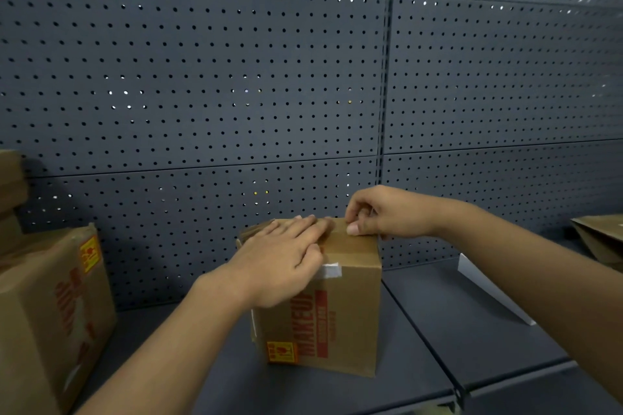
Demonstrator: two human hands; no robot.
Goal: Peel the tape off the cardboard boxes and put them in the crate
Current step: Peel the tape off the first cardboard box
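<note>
Dark grey pegboard wall [209,77] filled the background, dotted with small holes, some showing light through. A vertical seam [387,54] split the pegboard into left and right panels. Below the pegboard ran a dark grey shelf [455,320], with a joint line running diagonally toward the front edge. A white flat strip [492,290] lay on the shelf right of the seam, just in front of the pegboard's foot.
</note>
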